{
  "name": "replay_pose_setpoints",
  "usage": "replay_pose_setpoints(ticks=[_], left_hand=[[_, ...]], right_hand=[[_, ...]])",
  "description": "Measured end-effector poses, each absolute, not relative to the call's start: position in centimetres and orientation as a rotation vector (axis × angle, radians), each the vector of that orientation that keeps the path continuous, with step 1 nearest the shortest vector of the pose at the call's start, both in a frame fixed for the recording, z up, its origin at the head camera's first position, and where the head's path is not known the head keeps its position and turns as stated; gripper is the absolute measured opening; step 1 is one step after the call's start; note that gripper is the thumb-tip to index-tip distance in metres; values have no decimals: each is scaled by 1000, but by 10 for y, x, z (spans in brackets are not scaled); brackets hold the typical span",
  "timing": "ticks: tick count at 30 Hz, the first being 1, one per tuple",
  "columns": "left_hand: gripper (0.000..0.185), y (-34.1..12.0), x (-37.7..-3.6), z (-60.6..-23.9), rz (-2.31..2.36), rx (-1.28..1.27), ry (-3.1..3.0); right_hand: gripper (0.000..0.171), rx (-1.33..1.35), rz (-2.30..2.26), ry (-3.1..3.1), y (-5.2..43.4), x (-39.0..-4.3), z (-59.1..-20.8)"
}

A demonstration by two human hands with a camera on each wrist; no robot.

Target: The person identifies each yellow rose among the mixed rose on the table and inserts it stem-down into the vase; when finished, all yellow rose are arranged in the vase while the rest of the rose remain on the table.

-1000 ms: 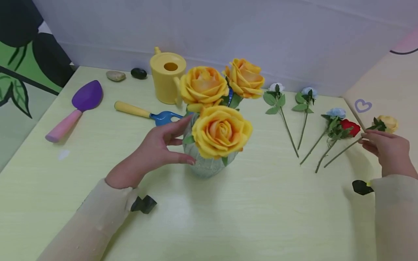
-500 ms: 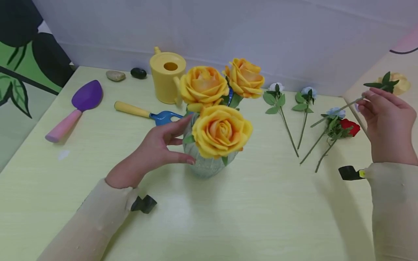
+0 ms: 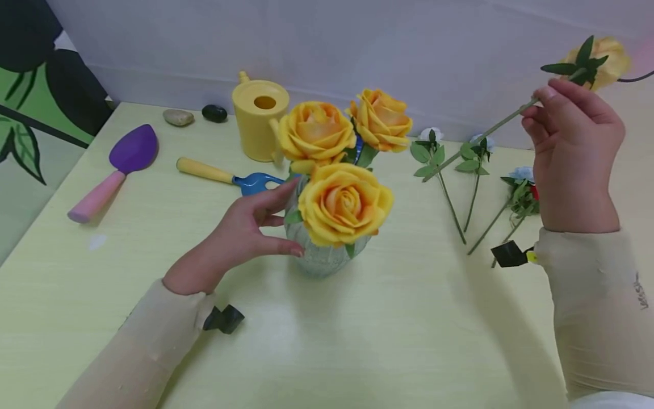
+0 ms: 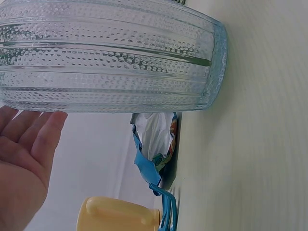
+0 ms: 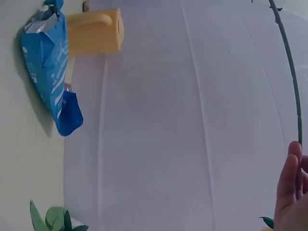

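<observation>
The pale table (image 3: 357,341) is carrying a glass vase (image 3: 319,258) with three big yellow roses (image 3: 344,203) in it, and the left hand (image 3: 245,233) is resting against the vase's left side, thumb and fingertips touching the glass with the fingers only gently bent. The right hand (image 3: 572,147) is hovering above the table's right edge, well apart from the vase, its fingers pinching the thin green stem of a small yellow rose (image 3: 600,59). The bloom is sitting just above the knuckles while the stem is slanting down and left toward the loose flowers (image 3: 475,170) lying on the table.
</observation>
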State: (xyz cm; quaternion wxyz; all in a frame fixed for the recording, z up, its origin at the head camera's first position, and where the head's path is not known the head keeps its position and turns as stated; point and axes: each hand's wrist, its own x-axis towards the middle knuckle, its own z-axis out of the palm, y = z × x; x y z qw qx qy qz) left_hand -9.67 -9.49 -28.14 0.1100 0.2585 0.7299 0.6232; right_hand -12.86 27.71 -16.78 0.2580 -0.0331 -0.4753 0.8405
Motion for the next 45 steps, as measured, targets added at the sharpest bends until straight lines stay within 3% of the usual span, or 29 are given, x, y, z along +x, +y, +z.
replay_pose_setpoints(ticks=[12, 20, 36, 45], left_hand=[[87, -95, -96, -281, 1820, 746, 2160], [85, -95, -97, -281, 1832, 774, 2157], [87, -96, -96, -281, 1790, 757, 2195], [86, -95, -96, -281, 1796, 772, 2199]], right_hand=[[27, 108, 2267, -1342, 224, -129, -161], [32, 233, 2047, -1447, 198, -112, -164], [16, 722, 1886, -1654, 160, -78, -206], [6, 727, 1952, -1766, 150, -82, -229]])
